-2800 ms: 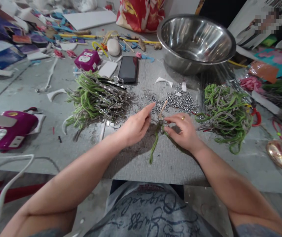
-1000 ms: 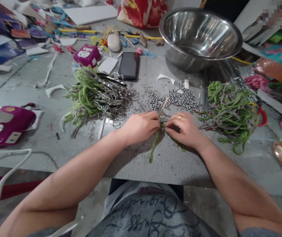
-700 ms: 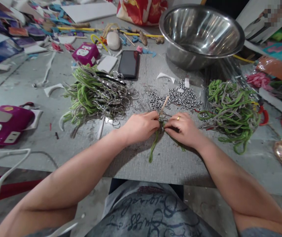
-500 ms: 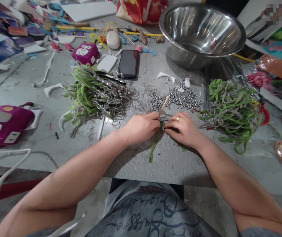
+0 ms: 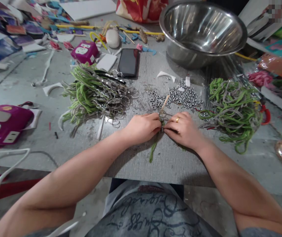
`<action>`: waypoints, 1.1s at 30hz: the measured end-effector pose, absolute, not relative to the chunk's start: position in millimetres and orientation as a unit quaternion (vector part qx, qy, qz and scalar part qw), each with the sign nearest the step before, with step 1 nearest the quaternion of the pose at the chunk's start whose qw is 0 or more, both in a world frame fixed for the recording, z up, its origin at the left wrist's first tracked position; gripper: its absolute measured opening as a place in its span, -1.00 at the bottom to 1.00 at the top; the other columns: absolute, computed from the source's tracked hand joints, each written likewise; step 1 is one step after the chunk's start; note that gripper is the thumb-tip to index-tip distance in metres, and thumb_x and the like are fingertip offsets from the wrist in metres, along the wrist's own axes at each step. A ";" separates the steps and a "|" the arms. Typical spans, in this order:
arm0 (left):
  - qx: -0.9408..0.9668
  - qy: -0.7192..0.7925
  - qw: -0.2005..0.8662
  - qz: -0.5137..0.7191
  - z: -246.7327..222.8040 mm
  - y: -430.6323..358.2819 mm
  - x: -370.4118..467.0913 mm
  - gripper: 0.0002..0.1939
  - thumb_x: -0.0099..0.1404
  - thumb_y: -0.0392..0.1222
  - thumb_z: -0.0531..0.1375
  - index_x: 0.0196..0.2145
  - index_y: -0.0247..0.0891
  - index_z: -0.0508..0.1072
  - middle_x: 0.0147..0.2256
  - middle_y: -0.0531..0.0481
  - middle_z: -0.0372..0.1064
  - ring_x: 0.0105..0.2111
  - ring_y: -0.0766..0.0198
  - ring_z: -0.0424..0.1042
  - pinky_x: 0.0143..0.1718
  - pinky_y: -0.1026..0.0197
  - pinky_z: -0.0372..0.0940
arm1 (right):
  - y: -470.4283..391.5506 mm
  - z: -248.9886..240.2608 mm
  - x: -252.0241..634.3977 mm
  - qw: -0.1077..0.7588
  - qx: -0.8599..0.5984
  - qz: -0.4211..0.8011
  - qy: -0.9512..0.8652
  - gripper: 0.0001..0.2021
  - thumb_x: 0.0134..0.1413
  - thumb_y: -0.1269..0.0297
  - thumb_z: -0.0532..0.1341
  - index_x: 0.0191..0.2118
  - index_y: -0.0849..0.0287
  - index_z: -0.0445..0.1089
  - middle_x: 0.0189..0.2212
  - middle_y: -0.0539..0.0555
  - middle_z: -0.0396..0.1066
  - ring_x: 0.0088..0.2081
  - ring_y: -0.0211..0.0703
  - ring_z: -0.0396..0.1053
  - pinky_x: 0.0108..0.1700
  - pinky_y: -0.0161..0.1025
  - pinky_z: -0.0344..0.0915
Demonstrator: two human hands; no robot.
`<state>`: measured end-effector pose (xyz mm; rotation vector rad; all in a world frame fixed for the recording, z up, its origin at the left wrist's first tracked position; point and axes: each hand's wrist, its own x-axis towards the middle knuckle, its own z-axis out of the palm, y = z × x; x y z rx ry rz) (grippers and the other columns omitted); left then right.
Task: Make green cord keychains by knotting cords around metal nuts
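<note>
My left hand (image 5: 144,126) is closed, its fingertips pinching a green cord (image 5: 152,151) whose loose end trails down onto the table. Close beside it, my right hand (image 5: 181,128), with a ring on one finger, has its thumb and fingertips pressed together at the same cord. The exact spot where the fingers meet is mostly hidden. Just beyond the fingertips a thin wooden stick (image 5: 165,102) slants upward. Small silver beads (image 5: 184,97) lie scattered behind my right hand.
A bundle of green and grey cords with metal rings (image 5: 94,93) lies on the left; another cord pile (image 5: 232,112) lies right. Farther back are a black phone (image 5: 128,62), a steel bowl (image 5: 195,57) and a purple power socket (image 5: 84,52). A second socket (image 5: 10,123) stands far left.
Both hands stay at the same spot with the cord. My right hand has shifted very slightly, and less cord shows beneath it. The view has tilted a little.
</note>
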<state>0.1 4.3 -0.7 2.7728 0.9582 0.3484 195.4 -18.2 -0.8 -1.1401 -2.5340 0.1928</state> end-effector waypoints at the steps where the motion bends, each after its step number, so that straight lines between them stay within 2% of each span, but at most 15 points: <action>1: 0.934 0.324 0.095 0.116 -0.9 4.3 0.3 -0.82 0.25 -0.24 0.06 -0.38 -0.24 0.46 -0.33 0.02 0.37 -0.38 0.34 0.38 -0.49 0.33 0.17 | -18.6 -1.2 194.5 0.178 -0.406 0.066 -0.894 -0.81 0.13 0.26 0.13 -0.39 0.16 0.46 -0.45 0.04 0.44 -0.31 -0.12 0.29 -0.20 -0.14 0.04; 9: 0.931 0.329 0.110 0.112 -1.6 5.2 -0.1 -0.83 0.24 -0.24 0.07 -0.37 -0.24 0.46 -0.34 0.02 0.37 -0.39 0.33 0.39 -0.50 0.33 0.17 | -19.7 -3.3 190.2 0.180 -0.429 0.072 -0.882 -0.84 0.07 0.33 0.11 -0.44 0.16 0.42 -0.47 0.04 0.42 -0.34 -0.15 0.29 -0.21 -0.17 0.05; 19: 0.932 0.319 0.137 0.104 0.8 6.3 -1.4 -0.82 0.22 -0.27 0.05 -0.31 -0.25 0.45 -0.31 0.00 0.37 -0.34 0.31 0.40 -0.40 0.30 0.26 | -19.1 -2.1 193.3 0.177 -0.437 0.099 -0.876 -0.87 0.06 0.34 0.11 -0.42 0.15 0.39 -0.44 0.04 0.42 -0.33 -0.13 0.28 -0.21 -0.16 0.04; 33: 0.916 0.356 0.153 0.107 -2.7 6.0 1.5 -0.82 0.27 -0.25 0.06 -0.35 -0.23 0.46 -0.33 0.03 0.39 -0.36 0.32 0.40 -0.44 0.32 0.21 | -19.9 -5.0 194.0 0.201 -0.429 0.106 -0.874 -0.85 0.10 0.26 0.17 -0.39 0.15 0.46 -0.38 0.07 0.43 -0.27 -0.10 0.30 -0.19 -0.13 0.09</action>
